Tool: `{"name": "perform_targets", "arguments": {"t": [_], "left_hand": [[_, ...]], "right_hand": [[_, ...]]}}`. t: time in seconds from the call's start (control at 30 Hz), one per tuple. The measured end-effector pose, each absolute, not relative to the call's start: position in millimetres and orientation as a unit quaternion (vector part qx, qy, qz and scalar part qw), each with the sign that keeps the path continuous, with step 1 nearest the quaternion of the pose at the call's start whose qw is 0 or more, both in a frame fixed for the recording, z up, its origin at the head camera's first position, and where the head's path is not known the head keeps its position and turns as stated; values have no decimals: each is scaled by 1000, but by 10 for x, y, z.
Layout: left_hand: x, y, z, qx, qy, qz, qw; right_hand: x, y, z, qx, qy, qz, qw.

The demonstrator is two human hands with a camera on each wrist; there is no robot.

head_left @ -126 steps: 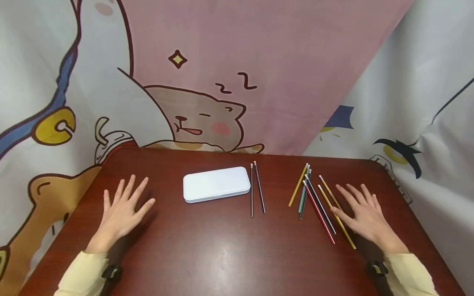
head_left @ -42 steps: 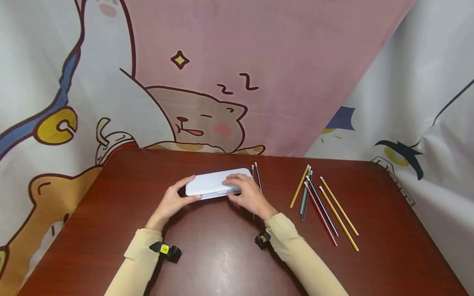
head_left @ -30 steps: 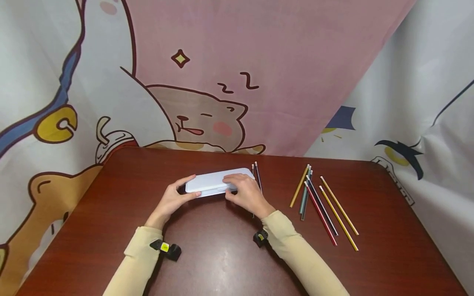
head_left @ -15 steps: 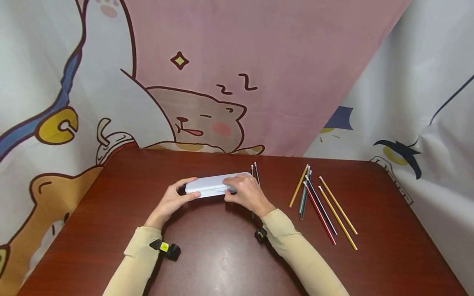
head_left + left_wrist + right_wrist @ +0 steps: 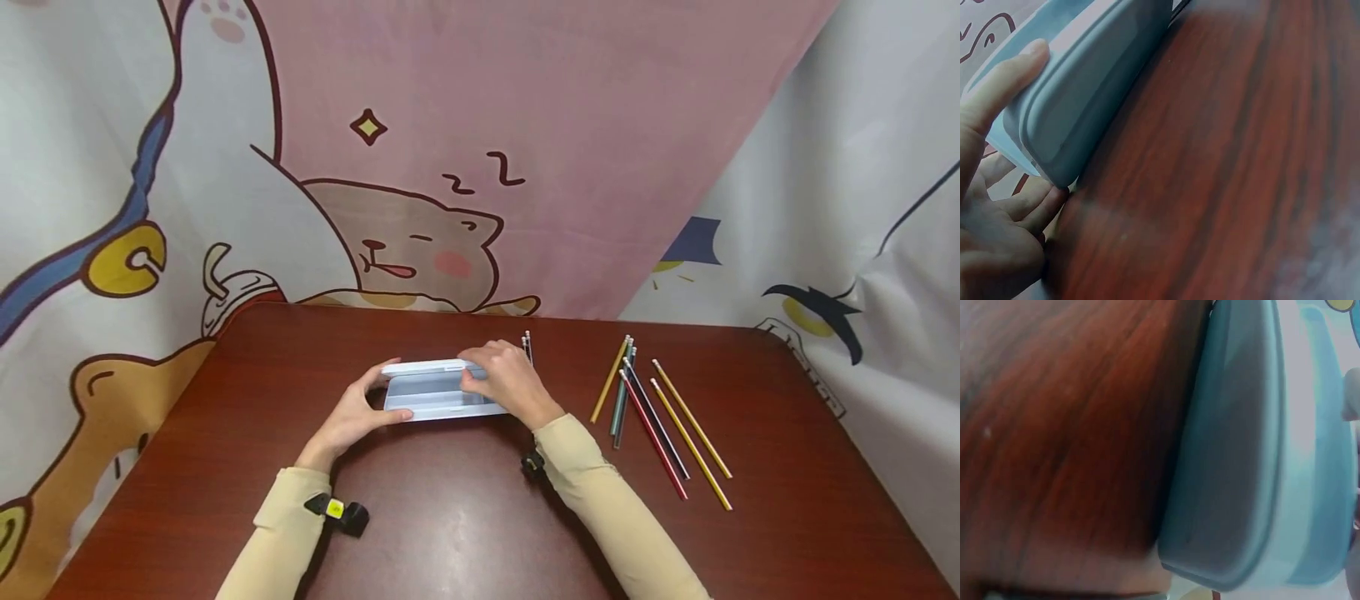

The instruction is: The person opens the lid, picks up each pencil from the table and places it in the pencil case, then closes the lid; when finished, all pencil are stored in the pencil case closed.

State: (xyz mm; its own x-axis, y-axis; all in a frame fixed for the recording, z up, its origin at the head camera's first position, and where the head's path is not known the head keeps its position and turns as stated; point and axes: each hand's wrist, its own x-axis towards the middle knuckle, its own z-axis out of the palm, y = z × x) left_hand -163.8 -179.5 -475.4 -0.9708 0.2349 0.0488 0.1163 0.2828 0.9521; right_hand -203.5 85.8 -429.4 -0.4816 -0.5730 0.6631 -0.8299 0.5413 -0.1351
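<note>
A white pencil case is tilted up toward me in the head view, its lid swung up and its pale interior showing. My left hand grips the left end, thumb over the front rim and fingers behind. My right hand pinches the lid near its right end, thumb inside and fingers on top; it covers the case's right part. In the left wrist view the case's underside faces the camera, close over the table. The right wrist view shows the case with right fingertips at its far edge.
Two dark pencils lie behind my right hand, mostly hidden. Farther right on the brown table lie several pencils: yellow, green, red, dark and two more yellow ones. A printed cloth hangs behind.
Both hands have come from the table's sides to the case. The lid has swung from closed to raised, and the case has tipped toward me. The pencils have stayed put.
</note>
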Motion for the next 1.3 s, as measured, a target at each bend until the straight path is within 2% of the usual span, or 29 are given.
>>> {"name": "perform_targets", "arguments": {"t": [0.13,0.47,0.93,1.3], "left_hand": [[-1614,-1797,-4752,98,798,592,50],[-1639,-1794,-4763,101,799,590,61],[-1702,-1814,-4712,116,794,593,59],[-1832,-1859,-4748,130,840,524,49]], "right_hand": [[-2028,884,-4274,434,-836,224,249],[-2009,983,-4262,417,-846,260,206],[-2016,1397,-4295,371,-858,326,145],[-2059,1564,-4375,354,-853,361,134]]}}
